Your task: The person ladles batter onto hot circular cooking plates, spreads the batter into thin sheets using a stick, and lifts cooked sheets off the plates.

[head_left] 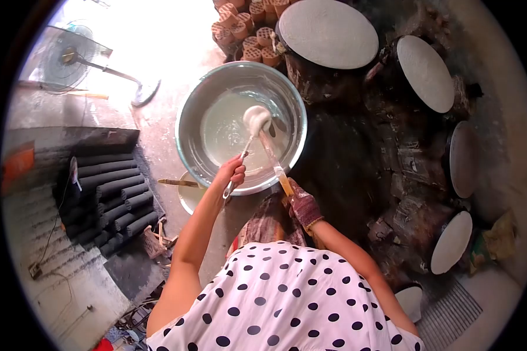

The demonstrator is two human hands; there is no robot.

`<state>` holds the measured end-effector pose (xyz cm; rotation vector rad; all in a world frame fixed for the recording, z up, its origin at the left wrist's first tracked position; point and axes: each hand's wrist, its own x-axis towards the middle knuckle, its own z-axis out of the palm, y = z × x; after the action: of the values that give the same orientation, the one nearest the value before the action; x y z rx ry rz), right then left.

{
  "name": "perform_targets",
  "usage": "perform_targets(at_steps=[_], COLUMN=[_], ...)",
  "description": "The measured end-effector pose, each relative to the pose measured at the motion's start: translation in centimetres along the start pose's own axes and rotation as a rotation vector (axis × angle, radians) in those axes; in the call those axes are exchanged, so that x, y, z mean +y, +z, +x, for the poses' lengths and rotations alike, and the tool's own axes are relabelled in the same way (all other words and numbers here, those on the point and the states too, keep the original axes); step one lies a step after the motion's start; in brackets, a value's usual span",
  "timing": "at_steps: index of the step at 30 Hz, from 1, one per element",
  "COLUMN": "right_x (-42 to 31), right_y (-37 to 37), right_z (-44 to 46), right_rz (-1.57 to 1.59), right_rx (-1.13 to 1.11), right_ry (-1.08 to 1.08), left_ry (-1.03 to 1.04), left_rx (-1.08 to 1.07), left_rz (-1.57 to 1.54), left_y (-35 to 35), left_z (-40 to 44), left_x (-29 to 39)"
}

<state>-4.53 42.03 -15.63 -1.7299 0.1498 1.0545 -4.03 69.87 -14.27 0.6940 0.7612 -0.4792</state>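
Observation:
A large metal basin (182,137) with white liquid batter (225,131) inside stands in front of me. My left hand (233,171) is closed around the handle of a ladle (249,143). The ladle's bowl, coated in white batter, is over the middle of the basin. In my right hand (303,205), which wears a dark red glove, is a wooden stick (273,159) smeared with white. Its far end meets the ladle's bowl; whether it presses on it or only overlaps it I cannot tell.
Round white-topped griddles (329,34) curve along the right side, another griddle (425,74) among them. Black cylindrical briquettes (114,187) are stacked at left, and reddish perforated ones (240,29) behind the basin. A fan (70,55) stands far left. A pale bowl (188,202) sits beside the basin.

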Motion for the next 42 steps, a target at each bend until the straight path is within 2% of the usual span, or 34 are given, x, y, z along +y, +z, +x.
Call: perform_targets(at_steps=[2,3,4,7,10,12,13,15,16,17,18,19,21,23,24,25,27,28,30,31,32,33,34,35,36,38,39,41,42], right_x=[-0.9,-1.8,-2.7,-10.5,-15.2,-18.5,-19.0,-18.8,-17.8,-16.7,-15.6,-14.1,-12.1,-11.8,-10.8,-9.2,-6.6,-5.9,-4.4,-3.2,-1.7,-1.2,-0.8,0.0,1.3,3.6,5.0,8.8,10.9], right_y=[0.2,0.2,0.2,-1.3,-2.2,-3.2,-4.0,-5.4,-4.9,-4.6,-4.3,-4.0,-3.3,-3.1,-3.7,-4.6,-6.8,-7.4,-8.4,-9.1,-10.2,-11.4,-12.5,-13.5,-14.9,-17.4,-18.6,-21.5,-23.0], right_z=[-1.6,-2.1,-2.5,-7.4,-8.8,-11.4,-10.7,-7.2,-4.3,-1.9,0.2,1.7,1.8,-1.9,-3.3,-4.0,-5.3,-6.0,-5.9,-5.8,-5.8,-7.2,-9.2,-10.8,-12.0,-12.9,-13.2,-12.5,-12.8], right_rz=[-0.087,-0.096,-0.097,-0.072,-0.074,0.107,0.096,0.236,-0.038,-0.040,-0.417,-0.809,-0.832,-1.119,-1.054,-1.048,-0.770,-0.756,-0.706,-0.665,-0.777,-0.759,-0.705,-0.651,-0.607,-0.528,-0.463,-0.455,-0.457], right_rx=[-0.028,-0.041,-0.030,-0.124,-0.102,-0.189,-0.192,-0.399,-0.099,-0.098,0.161,0.432,0.426,0.620,0.655,0.682,0.660,0.700,0.792,0.855,0.902,0.970,0.996,1.018,1.124,1.229,1.278,1.328,1.347], right_ry=[-0.220,-0.259,-0.430,-0.545,-0.858,-0.639,-0.659,-0.438,-0.583,-0.573,-0.975,-1.344,-1.239,-0.948,-0.895,-0.868,-0.915,-0.853,-0.790,-0.780,-0.646,-0.602,-0.579,-0.560,-0.622,-0.547,-0.506,-0.383,-0.281], left_ry=[0.126,0.207,0.291,0.505,0.678,0.734,0.725,0.643,0.550,0.450,0.378,0.298,0.157,0.177,0.241,0.393,0.520,0.485,0.177,0.129,0.087,0.044,0.194,0.344,0.292,0.192,0.036,-0.601,-0.030], left_rx=[0.023,0.003,-0.018,0.062,0.074,0.103,0.109,0.050,-0.012,-0.072,-0.174,-0.187,-0.212,-0.110,-0.077,-0.051,0.032,-0.001,-0.251,-0.281,-0.279,-0.280,-0.353,-0.243,-0.282,-0.367,-0.451,-0.387,-0.786], left_rz=[-0.031,-0.016,-0.003,0.151,0.274,0.359,0.407,0.408,0.258,0.106,0.067,-0.054,-0.350,-0.347,-0.221,0.069,0.379,0.403,0.081,0.111,0.064,0.022,0.305,0.623,0.662,0.722,0.563,-0.062,0.668], left_y=[2.4,3.3,4.4,8.9,10.8,10.2,9.3,6.2,4.8,3.3,1.5,0.1,1.1,4.1,4.2,5.4,8.8,10.0,12.7,14.1,16.3,18.9,20.4,22.4,24.8,29.9,33.1,39.8,41.3], left_z=[-5.6,-8.3,-11.1,-19.8,-26.1,-28.2,-28.2,-26.1,-24.1,-21.6,-18.6,-15.7,-13.4,-13.6,-12.8,-13.2,-13.7,-12.2,-8.9,-7.2,-5.1,-3.1,-2.7,-2.1,-2.2,-1.3,0.3,8.1,14.6], left_x=[1.2,2.1,2.9,6.1,9.0,10.7,11.5,12.9,13.4,13.6,13.7,13.4,12.8,11.7,10.8,9.3,6.9,7.3,7.1,6.3,5.9,5.8,4.6,3.2,1.9,-0.6,-1.8,-3.4,-5.0])
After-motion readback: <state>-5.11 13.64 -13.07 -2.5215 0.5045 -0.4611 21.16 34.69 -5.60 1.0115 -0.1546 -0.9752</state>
